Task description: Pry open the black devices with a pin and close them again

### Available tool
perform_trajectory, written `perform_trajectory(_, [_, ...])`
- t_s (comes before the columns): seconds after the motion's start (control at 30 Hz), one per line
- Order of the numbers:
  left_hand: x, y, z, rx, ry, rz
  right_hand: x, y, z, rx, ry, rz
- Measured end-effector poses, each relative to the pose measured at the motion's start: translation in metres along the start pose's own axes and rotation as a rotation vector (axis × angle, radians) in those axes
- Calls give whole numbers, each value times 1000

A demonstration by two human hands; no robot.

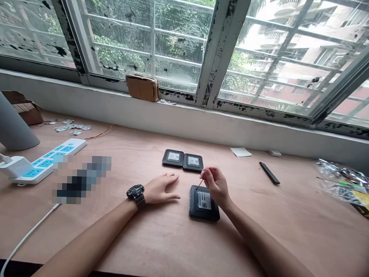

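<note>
A black square box-like device (204, 212) with a printed white label lies flat on the table in front of me. My right hand (215, 184) is closed above its far edge, pinching a thin dark rod-shaped tool (200, 184). The tool's tip meets the device near its far left corner. To the left of the device, my left hand (161, 189) rests on the table with its fingers spread, holding nothing. Two similar black devices (173, 157) with labels lie side by side farther back.
A white power strip (79, 144) with a plugged-in charger (17, 167) sits at the left. A black bar (269, 173), white paper (240, 151) and plastic bags (342, 186) lie to the right. The window wall (179, 118) bounds the wooden table (156, 242).
</note>
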State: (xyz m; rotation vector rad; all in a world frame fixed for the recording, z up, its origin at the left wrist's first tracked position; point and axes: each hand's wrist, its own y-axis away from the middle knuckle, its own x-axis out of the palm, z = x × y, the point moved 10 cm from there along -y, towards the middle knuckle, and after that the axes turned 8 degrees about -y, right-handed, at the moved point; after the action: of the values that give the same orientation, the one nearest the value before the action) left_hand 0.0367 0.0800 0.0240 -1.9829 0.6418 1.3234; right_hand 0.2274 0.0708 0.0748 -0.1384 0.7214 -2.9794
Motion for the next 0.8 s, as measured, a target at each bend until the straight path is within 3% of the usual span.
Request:
perform_trajectory(0.33, [2, -2, -8, 57, 2, -4, 16, 2, 7, 85, 70, 202])
perform_trajectory(0.57, [-1, -3, -10, 67, -4, -13, 5, -3, 2, 80, -74, 108])
perform_trajectory(0.67, [2, -1, -9, 49, -28, 0, -15, -7, 11, 37, -95, 10])
perform_trajectory(0.8, [1, -3, -28, 80, -86, -80, -81, -14, 32, -88, -3, -221])
